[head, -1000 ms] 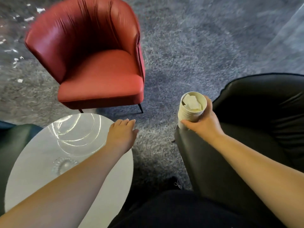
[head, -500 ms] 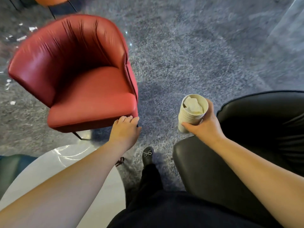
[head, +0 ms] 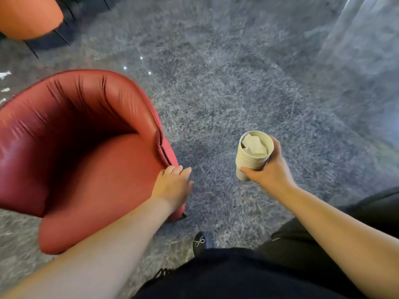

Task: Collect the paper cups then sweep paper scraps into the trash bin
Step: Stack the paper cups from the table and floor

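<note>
My right hand (head: 267, 169) grips a stack of nested cream paper cups (head: 251, 156) at mid-right, held upright over the grey carpet. Crumpled white paper (head: 254, 145) fills the top cup. My left hand (head: 172, 185) hangs with relaxed fingers and holds nothing, just in front of the red armchair's right arm. A few small white paper scraps (head: 4, 74) lie on the floor at the far left edge.
A red leather armchair (head: 82, 152) fills the left side. An orange chair (head: 28, 16) with thin black legs stands at the top left. Grey carpet (head: 226, 93) spreads ahead. A black seat edge (head: 382, 203) shows at the right, and my black shoe (head: 199, 241) below.
I have walked forward: the round white table has dropped out of view, the red armchair has slid down and left, and the black seat has moved to the right edge. Both hands keep their poses.
</note>
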Demonstrator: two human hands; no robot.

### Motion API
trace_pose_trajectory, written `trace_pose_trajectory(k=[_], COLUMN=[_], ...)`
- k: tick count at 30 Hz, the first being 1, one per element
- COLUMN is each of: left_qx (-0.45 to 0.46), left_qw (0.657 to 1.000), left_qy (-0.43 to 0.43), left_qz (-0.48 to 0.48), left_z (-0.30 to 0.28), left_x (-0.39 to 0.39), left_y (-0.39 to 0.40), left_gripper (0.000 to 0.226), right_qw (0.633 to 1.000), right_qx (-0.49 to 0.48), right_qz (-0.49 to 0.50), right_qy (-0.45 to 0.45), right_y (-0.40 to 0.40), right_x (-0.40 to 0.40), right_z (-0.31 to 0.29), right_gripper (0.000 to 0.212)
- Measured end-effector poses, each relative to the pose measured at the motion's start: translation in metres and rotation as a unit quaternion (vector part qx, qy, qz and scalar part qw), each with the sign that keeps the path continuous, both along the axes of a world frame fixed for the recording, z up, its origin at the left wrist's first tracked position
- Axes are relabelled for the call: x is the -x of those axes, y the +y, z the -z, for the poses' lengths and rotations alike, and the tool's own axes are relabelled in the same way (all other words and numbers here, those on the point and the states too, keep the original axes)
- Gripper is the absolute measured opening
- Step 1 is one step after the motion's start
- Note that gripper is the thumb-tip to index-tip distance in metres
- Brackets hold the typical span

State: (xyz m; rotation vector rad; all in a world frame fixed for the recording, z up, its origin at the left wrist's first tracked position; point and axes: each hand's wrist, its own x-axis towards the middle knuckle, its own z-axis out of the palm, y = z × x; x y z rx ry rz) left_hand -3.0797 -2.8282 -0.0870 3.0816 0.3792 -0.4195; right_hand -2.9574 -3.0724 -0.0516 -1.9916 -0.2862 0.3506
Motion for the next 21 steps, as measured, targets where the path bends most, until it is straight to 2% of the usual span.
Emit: trace_pose_trajectory(k=[11,16,21], left_qx=[0.041,0.032,0.046], left_qw=[0.999,0.999,0.998], left_qy=[-0.008,-0.013,-0.004], left_qz=[0.025,0.017,-0.038], left_z=[0.001,-0.004,-0.005], left_x=[-0.184,-0.289,-0.376], left_y=[0.078,0.119,0.153], left_gripper=[0.052,0.050,0.047], right_qw=[0.999,0.999,0.997], right_qx=[0.021,0.036,0.050], right_qz=[0.036,-0.008,-0.058], right_qy=[0.010,-0.001,0.000], right_y=[0.094,0.129,0.167], right_x=[-0.158,-0.264,-0.363], right_z=[0.002,0.001,-0.010], right_gripper=[0.089,0.091,0.090])
